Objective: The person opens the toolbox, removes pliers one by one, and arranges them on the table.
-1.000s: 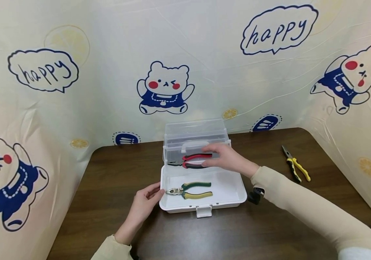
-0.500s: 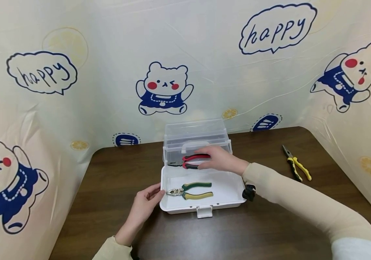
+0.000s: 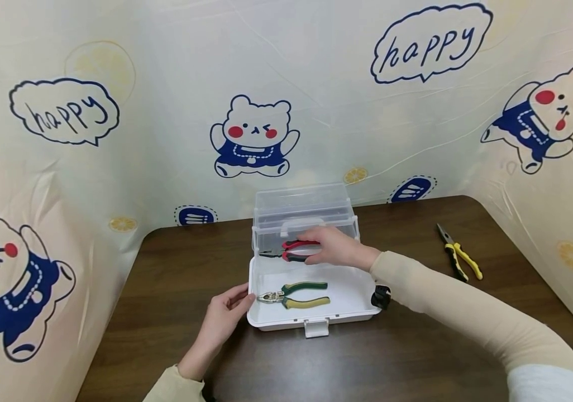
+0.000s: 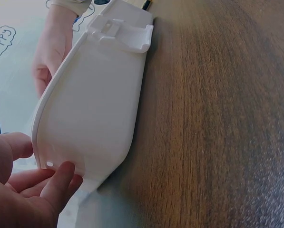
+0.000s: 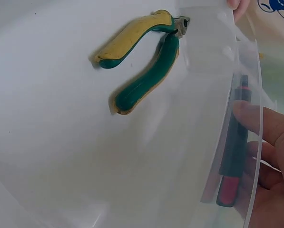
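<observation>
Head view: the right hand is grasping the red pliers by the handles, its thumb lying toward the person and its fingers on the far side. These pliers are sitting at the clear tray, behind the base of the box, their nose pointing left. Right wrist view is showing the thumb pressing along one handle, with a clear wall crossing in front of the hand; whether the pliers are resting on the tray floor, I cannot tell.

The left hand is gripping the box at its left side, near the front corner. Left wrist view is showing its thumb meeting the rim and its other fingers curling against the outer wall below.

Inside the white base, the green pliers are lying flat, nose toward the left hand, green and yellow grips spreading to the right. At the front, the latch is hanging down. Behind, the clear lid is standing raised.

Well apart on the right, the yellow pliers are lying on the brown table, nose pointing away from the person. A cloth printed with bears and "happy" bubbles is hanging around the table. Beige sleeves are covering both forearms.
</observation>
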